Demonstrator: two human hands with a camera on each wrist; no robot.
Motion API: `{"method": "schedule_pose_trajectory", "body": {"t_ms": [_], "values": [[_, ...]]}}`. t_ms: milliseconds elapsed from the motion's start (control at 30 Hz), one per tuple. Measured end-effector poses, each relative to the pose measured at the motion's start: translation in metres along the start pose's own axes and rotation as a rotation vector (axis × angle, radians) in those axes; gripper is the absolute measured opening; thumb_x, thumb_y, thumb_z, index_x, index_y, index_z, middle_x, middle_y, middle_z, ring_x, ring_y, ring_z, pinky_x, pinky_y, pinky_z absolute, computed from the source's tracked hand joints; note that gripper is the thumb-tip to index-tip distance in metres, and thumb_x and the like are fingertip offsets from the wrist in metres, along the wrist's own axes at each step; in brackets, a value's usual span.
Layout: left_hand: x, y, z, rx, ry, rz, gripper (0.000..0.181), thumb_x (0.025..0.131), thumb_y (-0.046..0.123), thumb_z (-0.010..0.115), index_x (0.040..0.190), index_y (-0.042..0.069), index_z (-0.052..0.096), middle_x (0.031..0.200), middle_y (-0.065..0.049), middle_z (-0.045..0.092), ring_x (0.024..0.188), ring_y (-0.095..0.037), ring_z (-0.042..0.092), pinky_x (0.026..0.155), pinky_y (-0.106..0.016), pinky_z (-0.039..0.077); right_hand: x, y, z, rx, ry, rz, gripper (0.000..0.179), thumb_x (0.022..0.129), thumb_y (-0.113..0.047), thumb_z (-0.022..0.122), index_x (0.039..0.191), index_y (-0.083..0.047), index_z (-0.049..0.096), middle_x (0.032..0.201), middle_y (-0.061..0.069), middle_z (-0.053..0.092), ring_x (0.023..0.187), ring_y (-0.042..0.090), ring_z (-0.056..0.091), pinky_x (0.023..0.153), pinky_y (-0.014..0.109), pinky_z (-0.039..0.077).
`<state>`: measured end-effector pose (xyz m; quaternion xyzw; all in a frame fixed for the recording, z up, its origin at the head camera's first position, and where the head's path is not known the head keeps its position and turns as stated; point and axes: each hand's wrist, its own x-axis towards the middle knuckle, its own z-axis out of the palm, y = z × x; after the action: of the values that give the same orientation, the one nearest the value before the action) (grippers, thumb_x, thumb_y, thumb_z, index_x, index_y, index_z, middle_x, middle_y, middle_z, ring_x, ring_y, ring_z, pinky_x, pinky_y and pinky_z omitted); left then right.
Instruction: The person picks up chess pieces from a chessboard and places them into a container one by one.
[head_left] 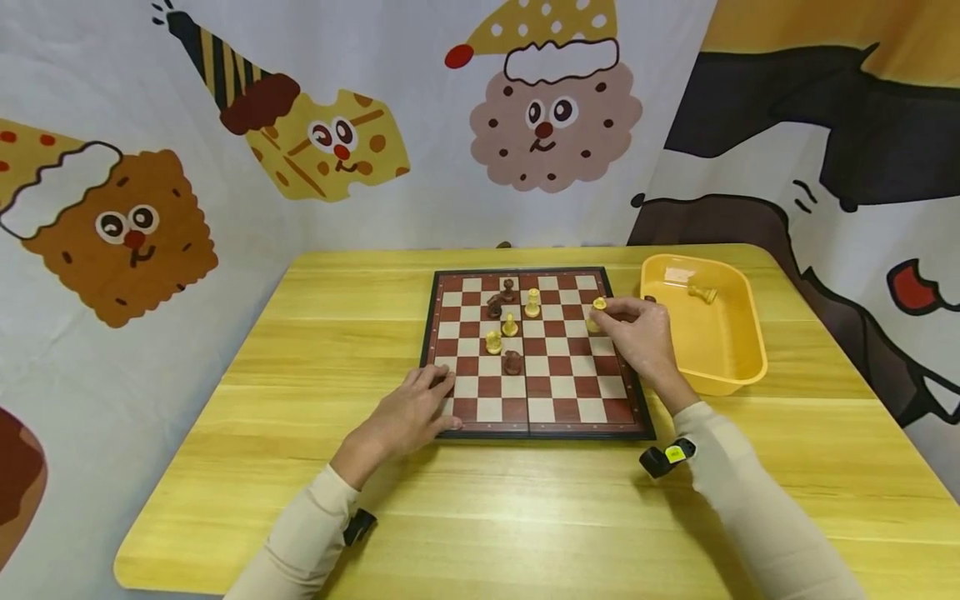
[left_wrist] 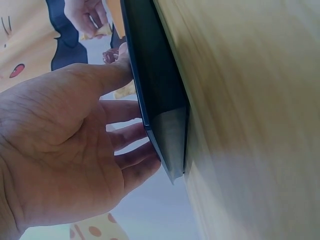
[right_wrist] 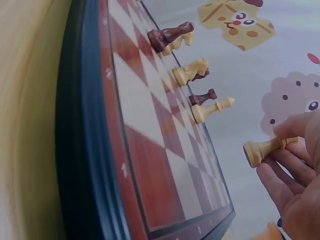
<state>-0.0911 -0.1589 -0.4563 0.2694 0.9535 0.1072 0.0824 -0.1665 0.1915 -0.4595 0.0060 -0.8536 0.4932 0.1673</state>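
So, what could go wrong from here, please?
The pale piece may slip, since the right grip only pinches it above the board. Moving toward the close-standing pieces might tip some. The left grip rests at the board's edge, so a push could slide everything.

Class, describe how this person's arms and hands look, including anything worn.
The left sleeve and right sleeve are plain and cream-coloured. The left hand and right hand wear no gloves. The left wrist camera and right wrist camera are black; the right one bears a yellow-green label.
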Motion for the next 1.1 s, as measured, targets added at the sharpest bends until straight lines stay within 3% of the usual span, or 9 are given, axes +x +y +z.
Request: {"method": "schedule_pose_trajectory", "body": {"t_ms": [400,800,1100], "values": [[-0.001,-0.001,0.001,-0.004,-0.011,-0.004,0.074,0.099,0.041,0.066,0.151,-0.006,0.043,0.154,-0.021,0.038,0.139,-0.039,0.036,0.112,-0.048,0.039,0.001,0.006,-0.014,-0.003,-0.002,-0.012,0.025,0.091,-0.019,0.079,0.103,0.003,0.078,0.095,0.016,0.074,0.079,0.008,0.065,0.063,0.014,0.049],[0.001,-0.003,0.001,0.000,-0.003,0.006,0.073,0.099,0.039,0.066,0.150,-0.007,0.043,0.154,-0.022,0.037,0.138,-0.039,0.036,0.111,-0.049,0.040,0.001,0.008,-0.029,-0.019,0.022,-0.002,0.034,0.092,-0.027,0.078,0.108,0.004,0.077,0.099,0.018,0.074,0.078,0.003,0.063,0.066,0.013,0.048],[0.001,-0.003,0.001,0.004,0.000,0.004,0.073,0.099,0.040,0.066,0.151,-0.005,0.043,0.154,-0.021,0.038,0.137,-0.038,0.037,0.110,-0.048,0.041,0.003,0.009,-0.035,-0.005,0.045,-0.016,0.031,0.091,-0.022,0.079,0.105,0.005,0.077,0.096,0.019,0.074,0.074,-0.002,0.063,0.064,0.011,0.050]]}}
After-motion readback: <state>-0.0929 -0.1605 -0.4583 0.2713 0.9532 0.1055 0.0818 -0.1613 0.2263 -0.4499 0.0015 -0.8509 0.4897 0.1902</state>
